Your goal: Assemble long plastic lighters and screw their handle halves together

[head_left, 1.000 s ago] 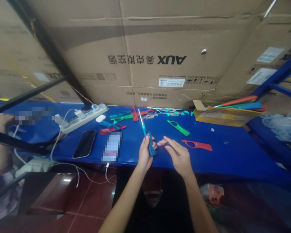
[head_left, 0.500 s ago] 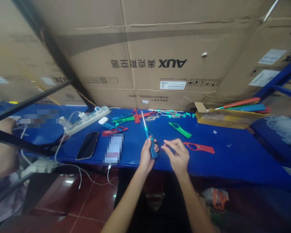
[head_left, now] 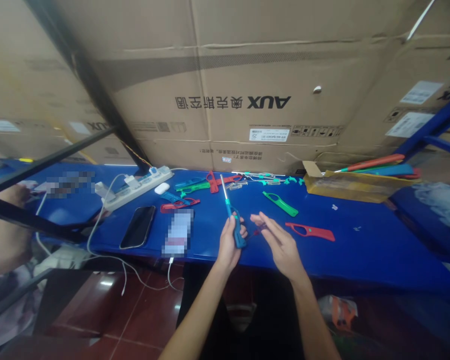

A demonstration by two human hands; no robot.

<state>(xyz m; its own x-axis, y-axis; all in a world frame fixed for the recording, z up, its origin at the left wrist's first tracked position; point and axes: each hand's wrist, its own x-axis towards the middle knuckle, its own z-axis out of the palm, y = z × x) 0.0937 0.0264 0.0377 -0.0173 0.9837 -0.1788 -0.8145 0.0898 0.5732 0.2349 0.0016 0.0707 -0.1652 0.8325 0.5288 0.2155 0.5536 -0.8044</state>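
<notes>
My left hand [head_left: 230,245] is wrapped around the handle of a blue stick lighter [head_left: 237,230], whose silver nozzle points up and away. To its right, my right hand [head_left: 281,245] has its fingers nearly straight. A slim dark-red piece [head_left: 260,229] sits between its thumb and fingers, pointing toward the lighter's handle; blur hides its exact kind. Right of that hand lies a red lighter shell [head_left: 317,233], and behind it a green lighter shell [head_left: 281,204].
Several lighter parts [head_left: 210,186] lie at the back, beside metal nozzles [head_left: 262,177]. A cardboard box [head_left: 345,189] holds coloured lighters. Left are two phones [head_left: 137,227], an earbud case [head_left: 162,188], a power strip [head_left: 138,187] and cables. Another person's arm [head_left: 3,245] is far left.
My right hand's fingers have straightened from a tight pinch, and the dark-red piece shows more clearly. My left hand keeps its grip on the lighter. The view has shifted slightly.
</notes>
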